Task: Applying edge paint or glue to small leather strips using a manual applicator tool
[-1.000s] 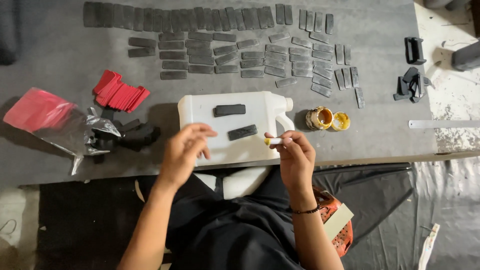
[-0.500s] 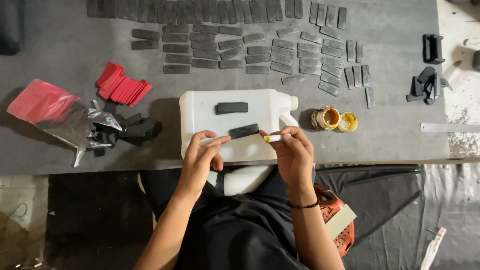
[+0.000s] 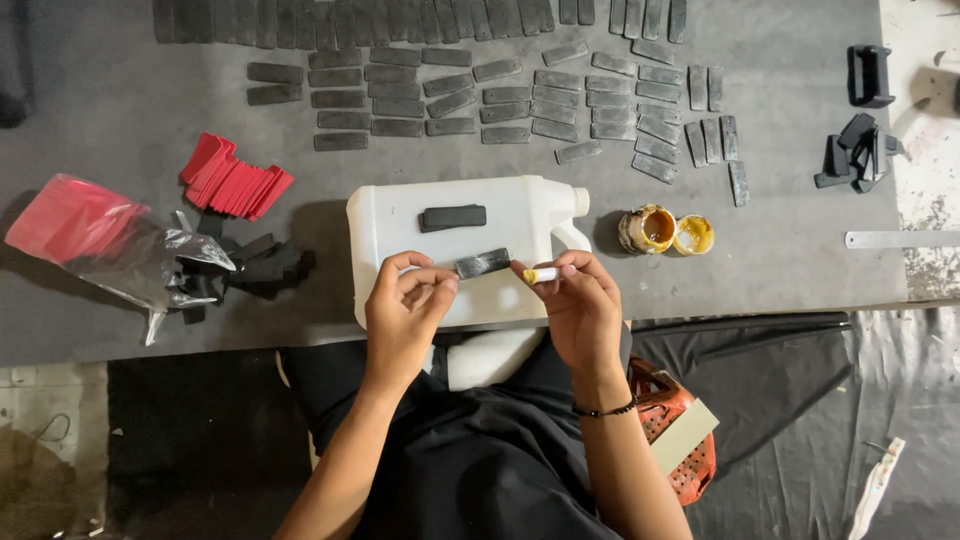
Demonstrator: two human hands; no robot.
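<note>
Over the near edge of the white plastic jug [image 3: 400, 225], which lies flat on the grey tabletop [image 3: 120, 130], a dark glossy strip [image 3: 483, 263] is pinched at its left end by the left hand [image 3: 405, 310], fingers closed on it. A small white applicator with a yellow tip [image 3: 541, 274] is gripped by the right hand [image 3: 580, 305], fingers closed round it, its tip just beside the strip's right end. On top of the jug a second black strip [image 3: 453, 217] is seen lying flat. Just right of the jug's spout, an open tin of yellow glue [image 3: 646, 229] and its lid [image 3: 693, 235] are placed side by side. Beyond the jug, rows of grey-black strips [image 3: 500, 90] are laid out. Left of the jug, a stack of red pieces [image 3: 235, 182] and a clear bag with red contents [image 3: 90, 235] are found. Well right of the jug, a metal ruler [image 3: 900, 239] lies.
</note>
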